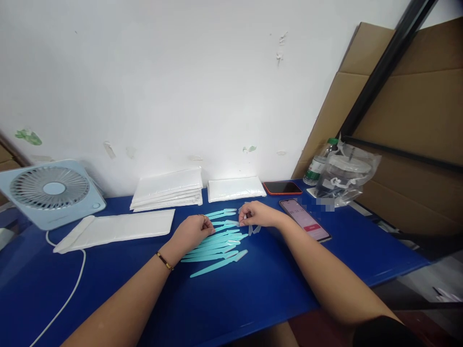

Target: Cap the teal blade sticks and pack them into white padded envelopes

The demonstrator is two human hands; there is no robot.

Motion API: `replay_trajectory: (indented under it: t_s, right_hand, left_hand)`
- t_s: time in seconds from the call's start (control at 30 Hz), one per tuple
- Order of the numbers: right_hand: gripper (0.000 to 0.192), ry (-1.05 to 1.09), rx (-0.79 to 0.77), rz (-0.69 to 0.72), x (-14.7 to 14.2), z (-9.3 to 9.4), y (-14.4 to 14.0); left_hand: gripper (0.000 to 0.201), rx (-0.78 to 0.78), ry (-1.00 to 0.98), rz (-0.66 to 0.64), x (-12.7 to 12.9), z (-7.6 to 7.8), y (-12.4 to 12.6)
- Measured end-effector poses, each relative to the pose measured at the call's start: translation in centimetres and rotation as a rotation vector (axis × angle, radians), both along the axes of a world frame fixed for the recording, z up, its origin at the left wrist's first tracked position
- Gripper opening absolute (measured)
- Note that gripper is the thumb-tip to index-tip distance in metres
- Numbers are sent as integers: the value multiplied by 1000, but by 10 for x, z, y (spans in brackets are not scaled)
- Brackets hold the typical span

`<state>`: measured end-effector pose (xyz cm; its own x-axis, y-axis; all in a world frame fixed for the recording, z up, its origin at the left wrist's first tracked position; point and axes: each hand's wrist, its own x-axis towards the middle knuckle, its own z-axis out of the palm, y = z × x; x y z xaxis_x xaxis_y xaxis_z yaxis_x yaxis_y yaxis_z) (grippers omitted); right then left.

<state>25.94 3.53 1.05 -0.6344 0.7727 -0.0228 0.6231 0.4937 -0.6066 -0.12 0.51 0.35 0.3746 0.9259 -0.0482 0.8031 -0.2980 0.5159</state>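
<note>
Both hands work over turquoise razors [213,258] lying side by side mid-worktop [231,306].
From the left, past the fan [54,188], a white pouch [126,230] lies flat before a pouch stack [168,188], contents hidden; the left hand's [193,233] fingers bend together over the razors, and I cannot tell whether they grip; a smaller pouch pile [235,189] lies by the wall; the right hand's [257,213] fingertips meet at a razor's tip, their hold unclear, near clear slips [255,230]; then two phones [282,188], a green-capped bottle [316,168], and a clear bag [365,180] holding a lidded cup [347,166].
</note>
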Motion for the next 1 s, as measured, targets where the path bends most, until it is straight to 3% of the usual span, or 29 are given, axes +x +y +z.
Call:
replay_trajectory:
  t_s: [0.47, 0.8, 0.9, 1.0]
  right_hand:
    - [23, 21, -48, -59, -2, -2, 1]
    - [15, 87, 135, -151, -18, -8, 2]
    - [19, 112, 112, -93, -2, 2, 2]
    - [21, 72, 28, 44, 15, 12, 0]
  left_hand:
    - [22, -3, 3, 8, -4, -1, 4]
    - [20, 166, 14, 12, 8, 1, 8]
    - [24, 171, 6, -23, 3, 8, 4]
    - [26, 68, 12, -85, -3, 12, -2]
